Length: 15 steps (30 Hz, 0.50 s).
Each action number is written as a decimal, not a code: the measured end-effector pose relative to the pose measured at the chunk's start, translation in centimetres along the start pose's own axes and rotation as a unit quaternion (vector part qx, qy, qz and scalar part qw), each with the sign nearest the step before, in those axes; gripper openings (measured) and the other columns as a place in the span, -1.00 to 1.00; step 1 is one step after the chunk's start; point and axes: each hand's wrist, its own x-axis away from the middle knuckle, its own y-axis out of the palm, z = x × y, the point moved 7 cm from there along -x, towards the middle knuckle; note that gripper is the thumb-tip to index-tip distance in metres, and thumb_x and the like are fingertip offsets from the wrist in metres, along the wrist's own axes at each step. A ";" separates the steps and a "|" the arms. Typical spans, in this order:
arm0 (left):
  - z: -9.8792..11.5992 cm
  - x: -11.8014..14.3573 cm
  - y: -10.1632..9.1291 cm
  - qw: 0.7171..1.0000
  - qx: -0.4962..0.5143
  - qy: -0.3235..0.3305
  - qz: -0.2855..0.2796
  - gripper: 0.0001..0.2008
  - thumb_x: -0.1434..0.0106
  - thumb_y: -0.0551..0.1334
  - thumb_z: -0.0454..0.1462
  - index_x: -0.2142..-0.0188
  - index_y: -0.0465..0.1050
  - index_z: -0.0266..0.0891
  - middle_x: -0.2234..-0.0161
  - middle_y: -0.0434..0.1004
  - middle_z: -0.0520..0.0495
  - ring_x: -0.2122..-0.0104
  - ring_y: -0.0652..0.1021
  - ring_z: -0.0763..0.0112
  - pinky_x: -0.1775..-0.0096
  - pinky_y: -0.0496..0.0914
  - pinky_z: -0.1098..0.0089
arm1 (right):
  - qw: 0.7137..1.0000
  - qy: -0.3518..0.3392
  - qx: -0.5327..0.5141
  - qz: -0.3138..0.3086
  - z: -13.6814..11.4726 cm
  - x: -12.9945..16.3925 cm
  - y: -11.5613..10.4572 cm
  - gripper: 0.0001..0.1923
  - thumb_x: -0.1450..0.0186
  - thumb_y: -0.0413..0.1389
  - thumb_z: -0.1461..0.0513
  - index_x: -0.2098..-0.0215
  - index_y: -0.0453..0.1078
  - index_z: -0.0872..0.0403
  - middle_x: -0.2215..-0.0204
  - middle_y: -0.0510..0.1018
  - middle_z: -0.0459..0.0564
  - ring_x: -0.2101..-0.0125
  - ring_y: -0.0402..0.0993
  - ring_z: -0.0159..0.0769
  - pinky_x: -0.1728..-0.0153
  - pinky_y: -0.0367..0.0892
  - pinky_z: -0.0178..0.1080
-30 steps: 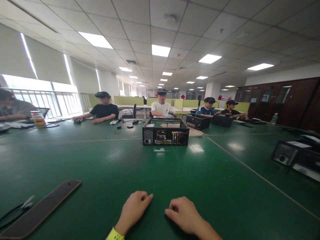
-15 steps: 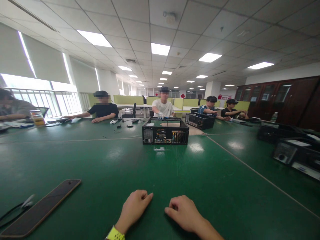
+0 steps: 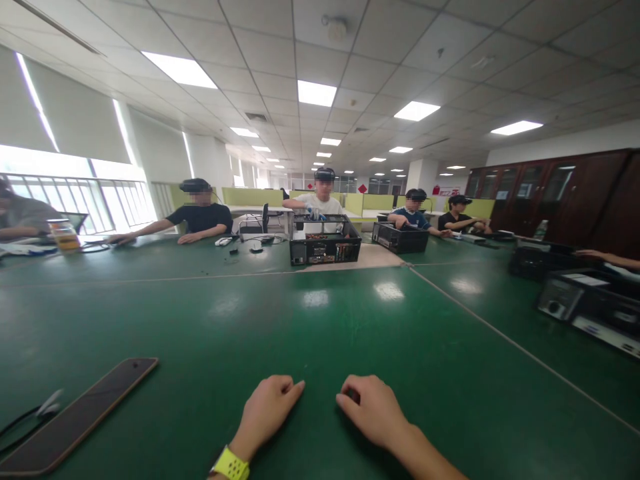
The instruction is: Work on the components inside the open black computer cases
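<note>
My left hand [image 3: 270,405] rests on the green table [image 3: 210,327] near its front, fingers curled in and thumb pointing right. A bright yellow-green watch band [image 3: 231,463] is around that wrist. To its right, with a gap between them, lies my right hand [image 3: 373,408], also loosely curled, its thumb toward the left. Nothing shows in either hand. Farther off, across the table, stands an open black computer case [image 3: 325,252]. A person in a white top [image 3: 325,205] has gloved hands at its far side.
At the lower left lie a long dark mat [image 3: 85,420] and a black cable with a pale connector [image 3: 49,405]. More computer cases stand at the far right [image 3: 400,238] and right edge [image 3: 590,310]. Several people sit around the table; a jar [image 3: 65,237] stands far left.
The black computer case opposite has moved farther away, toward the person in white. My right hand has shifted slightly right, widening the gap. A person's arm has appeared at the right edge.
</note>
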 end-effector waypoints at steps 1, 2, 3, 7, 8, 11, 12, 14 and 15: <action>0.1 0.0 0.0 1.000 -0.004 -0.002 -0.003 -0.57 -0.16 -0.02 0.04 0.65 0.10 -0.19 0.63 0.19 0.07 0.59 0.26 0.44 0.52 0.03 0.40 | 1.000 0.009 0.028 0.008 0.5 -0.2 -0.8 -0.71 -0.25 -0.03 0.03 0.28 0.44 -0.03 0.36 0.54 -0.07 0.35 0.43 -0.31 0.39 0.14 -0.31; 0.1 0.1 0.0 1.000 -0.008 -0.003 -0.006 -0.58 -0.17 -0.02 0.04 0.64 0.10 -0.19 0.63 0.20 0.07 0.58 0.27 0.44 0.52 0.03 0.40 | 0.998 0.017 0.060 0.016 1.2 -0.4 -1.7 -0.70 -0.24 -0.02 0.03 0.22 0.43 -0.02 0.32 0.54 -0.05 0.30 0.43 -0.27 0.35 0.16 -0.29; 0.2 0.1 -0.1 1.000 -0.013 -0.005 -0.010 -0.58 -0.17 -0.02 0.04 0.64 0.10 -0.19 0.63 0.20 0.07 0.58 0.27 0.43 0.52 0.03 0.40 | 0.995 0.025 0.096 0.023 2.0 -0.6 -2.8 -0.67 -0.23 -0.01 0.03 0.16 0.40 0.00 0.27 0.52 0.00 0.25 0.42 -0.22 0.31 0.18 -0.26; 0.4 0.4 -0.4 1.000 -0.024 -0.003 -0.012 -0.58 -0.18 -0.03 0.03 0.64 0.11 -0.19 0.62 0.21 0.06 0.57 0.29 0.42 0.52 0.03 0.40 | 0.965 0.076 0.242 0.065 6.6 -1.7 -8.9 -0.54 -0.21 0.02 0.04 0.00 0.31 0.12 0.12 0.44 0.18 0.08 0.33 -0.04 0.17 0.20 -0.12; 0.5 0.5 -0.5 1.000 -0.024 0.000 -0.011 -0.58 -0.18 -0.03 0.03 0.64 0.11 -0.19 0.62 0.22 0.06 0.57 0.30 0.42 0.52 0.04 0.40 | 0.955 0.096 0.271 0.077 8.1 -1.9 -10.8 -0.53 -0.21 0.02 0.04 -0.01 0.29 0.13 0.10 0.42 0.20 0.06 0.32 -0.02 0.16 0.21 -0.10; 0.8 0.7 -0.6 1.000 -0.024 0.007 -0.008 -0.58 -0.18 -0.03 0.03 0.64 0.11 -0.19 0.62 0.22 0.06 0.57 0.30 0.42 0.52 0.03 0.40 | 0.924 0.169 0.329 0.091 12.8 -1.6 -16.7 -0.51 -0.21 0.03 0.03 -0.01 0.27 0.15 0.08 0.40 0.24 0.03 0.29 0.04 0.15 0.22 -0.06; 0.9 0.7 -0.7 1.000 -0.023 0.010 -0.007 -0.58 -0.18 -0.03 0.03 0.64 0.12 -0.19 0.62 0.22 0.06 0.57 0.31 0.42 0.52 0.03 0.40 | 0.915 0.195 0.341 0.091 14.5 -1.2 -18.6 -0.50 -0.21 0.02 0.02 -0.01 0.27 0.15 0.07 0.39 0.25 0.03 0.29 0.06 0.15 0.22 -0.03; 1.0 0.7 -0.7 1.000 -0.019 0.016 -0.005 -0.57 -0.18 -0.02 0.04 0.64 0.14 -0.19 0.63 0.23 0.06 0.57 0.31 0.42 0.52 0.02 0.40 | 0.902 0.232 0.353 0.091 17.7 -0.3 -22.3 -0.45 -0.19 0.02 -0.02 -0.02 0.27 0.16 0.05 0.38 0.27 0.02 0.29 0.11 0.15 0.24 0.01; 1.0 0.8 -0.7 1.000 -0.015 0.019 -0.003 -0.57 -0.17 -0.02 0.04 0.65 0.14 -0.19 0.63 0.22 0.06 0.57 0.30 0.42 0.52 0.01 0.41 | 0.899 0.243 0.353 0.095 19.1 0.3 -23.8 -0.41 -0.18 0.02 -0.05 -0.04 0.26 0.17 0.04 0.38 0.28 0.02 0.29 0.13 0.14 0.24 0.02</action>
